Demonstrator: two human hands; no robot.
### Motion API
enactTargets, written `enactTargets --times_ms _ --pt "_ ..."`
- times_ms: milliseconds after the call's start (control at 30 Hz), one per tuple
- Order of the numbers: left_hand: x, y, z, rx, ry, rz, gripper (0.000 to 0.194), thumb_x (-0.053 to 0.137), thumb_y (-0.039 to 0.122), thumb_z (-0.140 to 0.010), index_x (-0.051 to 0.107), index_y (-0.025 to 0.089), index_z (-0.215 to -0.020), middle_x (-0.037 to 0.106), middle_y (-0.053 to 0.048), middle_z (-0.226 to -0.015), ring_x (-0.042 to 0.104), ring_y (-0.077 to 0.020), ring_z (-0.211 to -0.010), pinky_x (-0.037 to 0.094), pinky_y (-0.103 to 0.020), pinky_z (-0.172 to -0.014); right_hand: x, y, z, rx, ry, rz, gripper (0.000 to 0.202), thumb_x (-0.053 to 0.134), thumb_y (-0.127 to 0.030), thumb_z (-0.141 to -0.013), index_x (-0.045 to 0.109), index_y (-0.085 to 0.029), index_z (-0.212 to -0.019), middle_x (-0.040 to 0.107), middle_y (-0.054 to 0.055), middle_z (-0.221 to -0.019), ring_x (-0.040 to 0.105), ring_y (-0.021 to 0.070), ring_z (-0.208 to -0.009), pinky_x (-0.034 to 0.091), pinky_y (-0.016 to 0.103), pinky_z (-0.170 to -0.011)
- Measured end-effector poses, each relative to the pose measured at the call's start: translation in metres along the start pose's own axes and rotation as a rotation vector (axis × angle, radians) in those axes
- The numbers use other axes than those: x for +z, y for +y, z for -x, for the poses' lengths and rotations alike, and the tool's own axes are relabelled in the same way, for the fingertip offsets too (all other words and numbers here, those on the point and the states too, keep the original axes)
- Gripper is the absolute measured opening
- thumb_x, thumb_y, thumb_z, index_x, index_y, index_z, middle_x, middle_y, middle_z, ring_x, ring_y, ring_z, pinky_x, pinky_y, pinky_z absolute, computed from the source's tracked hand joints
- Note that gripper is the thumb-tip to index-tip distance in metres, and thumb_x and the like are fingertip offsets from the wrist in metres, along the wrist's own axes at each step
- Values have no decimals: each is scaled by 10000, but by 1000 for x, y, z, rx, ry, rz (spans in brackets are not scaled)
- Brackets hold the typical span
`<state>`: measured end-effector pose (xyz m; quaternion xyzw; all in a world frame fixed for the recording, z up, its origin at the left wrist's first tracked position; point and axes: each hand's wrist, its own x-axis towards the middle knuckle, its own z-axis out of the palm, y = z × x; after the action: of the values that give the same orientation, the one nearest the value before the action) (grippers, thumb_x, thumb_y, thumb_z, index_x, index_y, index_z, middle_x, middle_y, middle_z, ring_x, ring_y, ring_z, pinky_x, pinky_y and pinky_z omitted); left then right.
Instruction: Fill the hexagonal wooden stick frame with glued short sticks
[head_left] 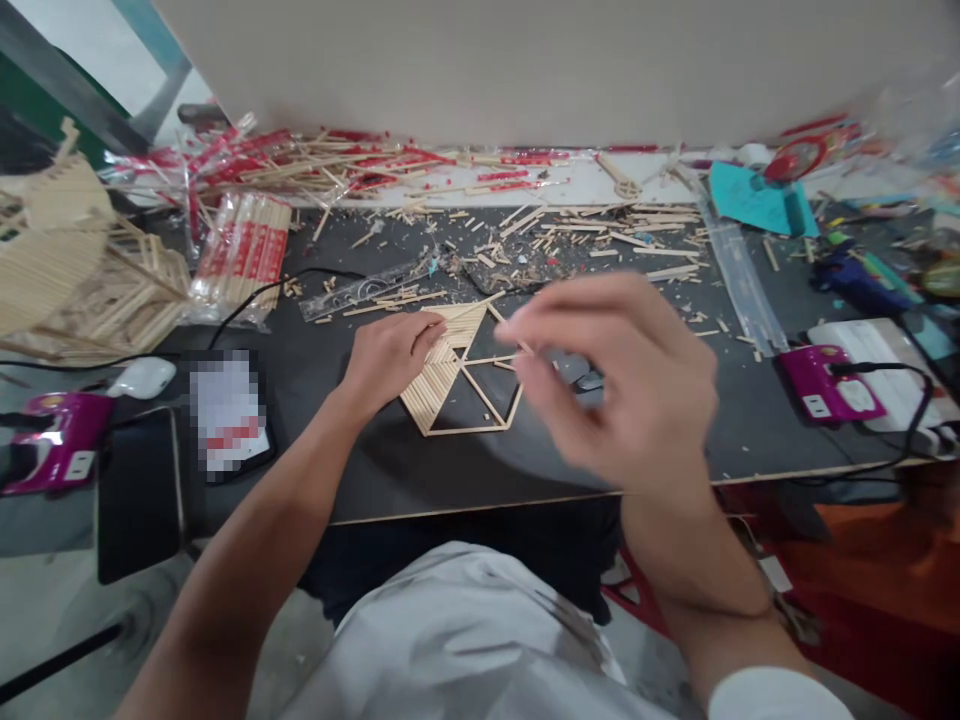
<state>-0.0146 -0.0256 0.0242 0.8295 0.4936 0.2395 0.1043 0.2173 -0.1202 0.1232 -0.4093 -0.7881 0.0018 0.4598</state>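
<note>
A flat hexagonal stick frame (pixel 466 430) lies on the dark tabletop. Its left and upper triangles are filled with rows of light wooden sticks, while the others are open outlines. My left hand (pixel 386 362) holds the frame at its left side, fingers together and bent over the filled part. My right hand (pixel 626 385) is raised above the frame's right side, slightly blurred. Its thumb and index fingertips come together in a pinch; whatever is between them, if anything, is too small to make out.
Loose stick pieces (pixel 600 235) and scraps litter the table's back. Wrapped chopsticks (pixel 244 245) and a larger stick model (pixel 67 260) stand left, near a phone (pixel 229 415) and a black phone (pixel 142 490). Purple power adapters (pixel 829 385) with cables flank the work area.
</note>
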Motion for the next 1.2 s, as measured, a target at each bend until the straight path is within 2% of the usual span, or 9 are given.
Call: enactTargets --times_ms 67,167,233,300,533,633,800,1000,1200 --pt "3 -5 -3 -72 19 63 289 535 361 -1026 780 217 -1080 804 -40 -899 719 -196 -794 477 -290 -725 7 56 -5 164 -55 199 215 593 -348 -992 720 -220 -1108 702 111 -1137 682 283 -1085 557 507 -992" --pt "11 -16 -9 -150 66 203 313 515 377 -1018 765 194 -978 749 -5 -733 649 -145 -645 446 -256 -657 13 142 19 588 -189 465 482 680 -590 -904 708 -142 -1082 676 213 -1097 640 407 -1128 508 633 -980" --pt "15 -20 -12 -145 74 236 319 509 384 -1018 754 187 -962 731 2 -714 629 -133 -627 433 -247 -647 16 182 42 785 -281 509 677 775 -684 -779 678 -127 -1151 656 250 -1096 609 467 -1153 498 666 -933" --pt "18 -22 -13 -112 69 220 309 518 388 -1020 753 190 -981 729 4 -726 630 -132 -641 426 -249 -658 17 202 61 822 -290 503 753 801 -721 -718 669 -121 -1154 639 270 -1102 579 500 -1179 489 681 -912" --pt "6 1 0 88 122 122 298 482 354 -1054 736 199 -1034 770 -23 -848 694 -153 -773 459 -252 -732 21 204 65 800 -250 490 437 764 -514 -791 687 -128 -980 623 237 -994 581 478 -1164 493 681 -935" --pt "-2 27 10 289 -112 35 338 397 341 -1093 698 195 -1048 787 -56 -938 735 -186 -844 458 -267 -697 21 203 60 837 -239 498 310 702 -392 -840 675 -129 -1003 634 231 -997 606 453 -1143 472 669 -984" --pt "-9 62 17 346 -527 -224 370 284 315 -1111 614 152 -1134 741 -58 -766 718 -238 -669 379 -307 -562 19 200 55 952 -113 495 341 661 -267 -819 594 -179 -1142 689 207 -1000 676 423 -1021 514 593 -885" --pt "-13 65 16 459 -647 -276 488 431 614 -1055 609 170 -1150 756 -49 -763 746 -281 -724 397 -322 -567 20 180 45 823 -37 374 386 589 -363 -896 498 -234 -1249 713 168 -1081 706 354 -1012 533 521 -880" --pt "-8 65 16 503 -673 -321 284 544 434 -1046 677 187 -1090 780 -67 -842 746 -250 -752 412 -307 -581 31 160 37 809 -132 294 504 706 -615 -831 560 -245 -1139 715 141 -1021 695 336 -939 543 506 -848"
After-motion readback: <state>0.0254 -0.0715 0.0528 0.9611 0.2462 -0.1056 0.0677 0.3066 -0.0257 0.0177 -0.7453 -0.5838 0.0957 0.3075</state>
